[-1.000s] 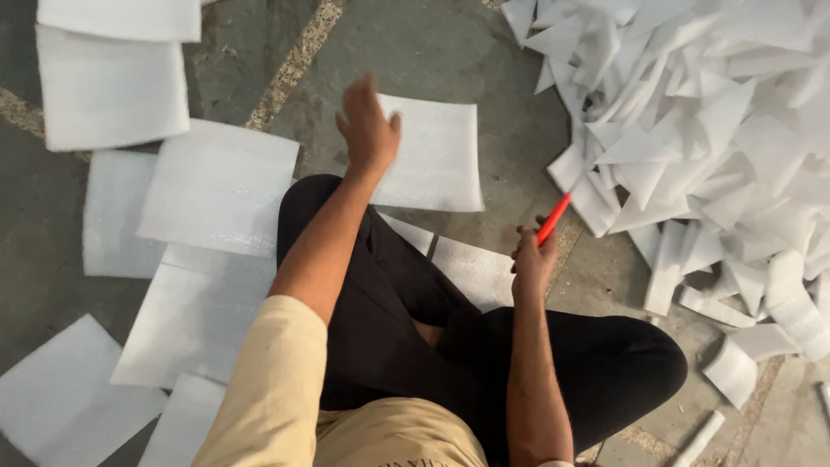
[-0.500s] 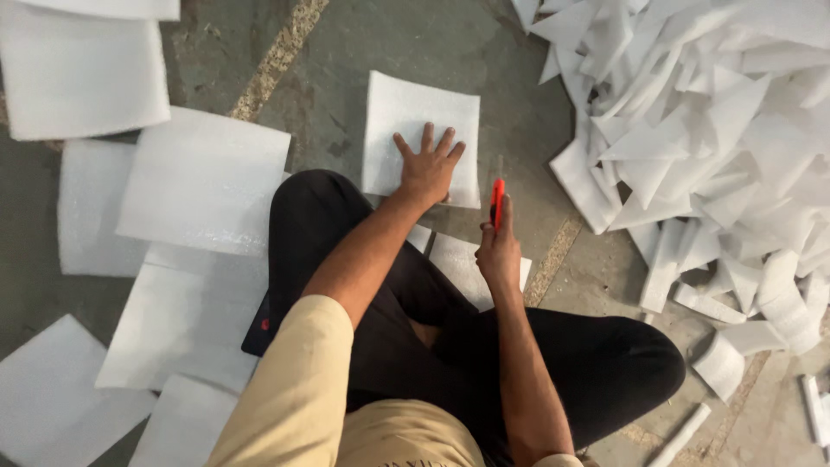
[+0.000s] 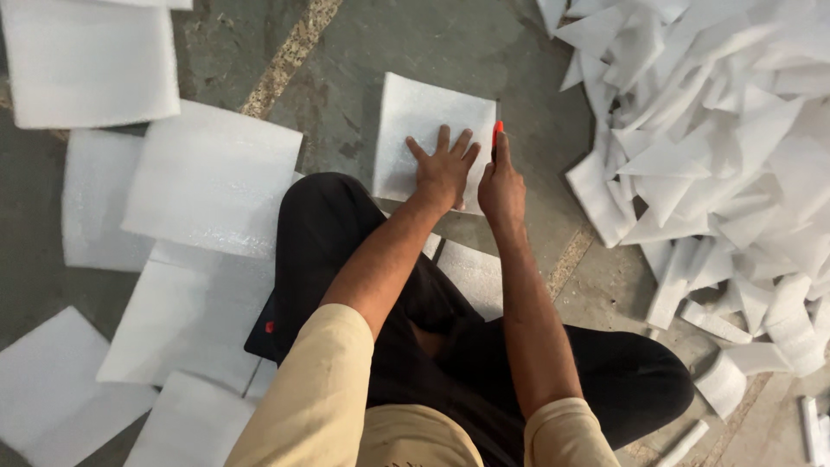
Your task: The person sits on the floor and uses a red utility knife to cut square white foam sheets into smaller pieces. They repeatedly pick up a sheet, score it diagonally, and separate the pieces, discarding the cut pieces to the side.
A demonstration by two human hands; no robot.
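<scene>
My left hand (image 3: 443, 169) lies flat with fingers spread on a square white foam sheet (image 3: 415, 117) on the floor in front of my knee. My right hand (image 3: 501, 186) is closed around a red cutter (image 3: 497, 134), whose tip sits at the sheet's right edge, right beside my left hand. I sit cross-legged in black trousers (image 3: 337, 233).
Several white foam sheets (image 3: 212, 177) lie spread on the floor to the left. A big heap of white foam offcuts (image 3: 726, 138) fills the right side. More foam pieces (image 3: 471, 272) lie under my legs. The floor (image 3: 346, 52) is grey stone.
My left hand came down from the air and now presses on the foam sheet. My right hand brought the red cutter forward to the sheet's right edge.
</scene>
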